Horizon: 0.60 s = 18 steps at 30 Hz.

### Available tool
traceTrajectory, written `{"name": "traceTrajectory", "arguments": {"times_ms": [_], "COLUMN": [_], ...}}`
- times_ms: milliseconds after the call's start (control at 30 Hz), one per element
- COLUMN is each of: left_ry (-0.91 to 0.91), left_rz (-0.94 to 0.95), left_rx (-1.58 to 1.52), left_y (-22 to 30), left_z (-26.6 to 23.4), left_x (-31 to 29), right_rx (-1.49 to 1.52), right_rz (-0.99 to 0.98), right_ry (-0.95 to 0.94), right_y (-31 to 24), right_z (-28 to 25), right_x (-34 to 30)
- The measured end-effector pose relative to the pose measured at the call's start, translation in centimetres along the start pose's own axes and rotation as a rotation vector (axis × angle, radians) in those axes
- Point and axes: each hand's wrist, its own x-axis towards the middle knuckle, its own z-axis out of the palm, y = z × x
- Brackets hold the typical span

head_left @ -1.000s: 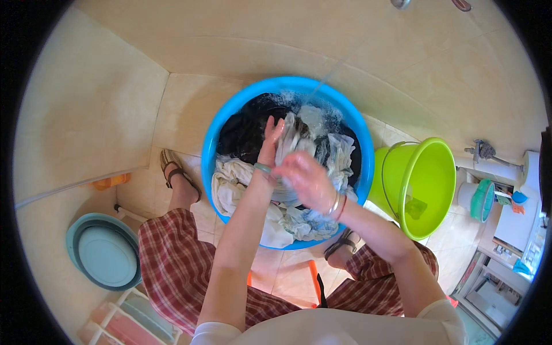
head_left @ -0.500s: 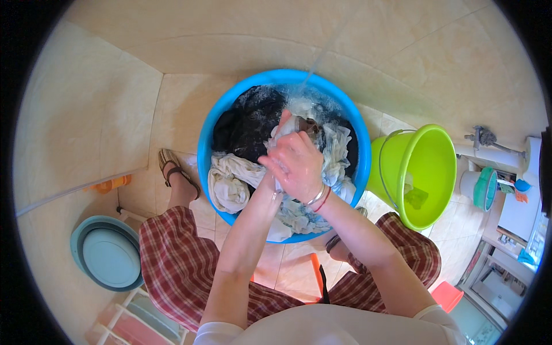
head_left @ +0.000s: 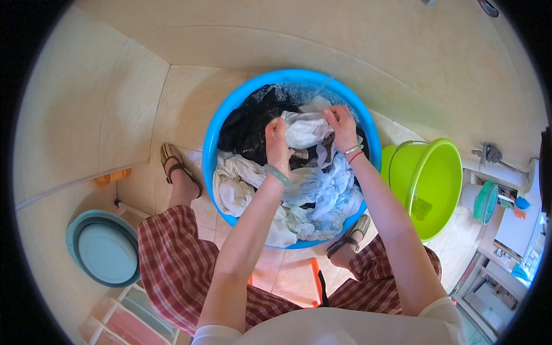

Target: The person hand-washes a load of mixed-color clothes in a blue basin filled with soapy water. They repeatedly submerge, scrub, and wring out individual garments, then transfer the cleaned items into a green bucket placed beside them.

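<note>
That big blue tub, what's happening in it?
A person sits over the blue tub, which is full of wet laundry. The left hand and the right hand both grip a white cloth above dark clothes. A green bucket stands to the right and a teal basin to the left.

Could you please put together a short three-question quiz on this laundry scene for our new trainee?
1. True or false: both hands grip the same white cloth.
2. Which wrist wears the green bangle?
3. What stands on the person's right of the blue basin: A) a green bucket, B) a red stool, C) a broom?

Key:
1. True: left hand and right hand pinch it over the basin.
2. The left.
3. A.
</note>
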Motion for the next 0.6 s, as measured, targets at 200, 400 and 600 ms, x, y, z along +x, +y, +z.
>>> {"name": "traceTrajectory", "arguments": {"times_ms": [200,400,600], "left_ry": [-0.124,-0.119,-0.302], "left_rz": [0.474,0.252,0.339], "left_rx": [0.825,1.151,0.995], "left_y": [-3.3,-3.3,-4.6], "left_z": [-4.4,-3.4,-3.2], "left_x": [6.1,7.5,10.7], "right_rx": [-0.427,-0.790,-0.676], "right_rz": [-0.299,-0.190,-0.048], "right_ry": [-0.084,-0.330,-0.372], "right_y": [-1.3,2.6,6.5], "right_z": [3.2,7.4,8.3], "right_x": [-2.4,-1.6,-0.2]}}
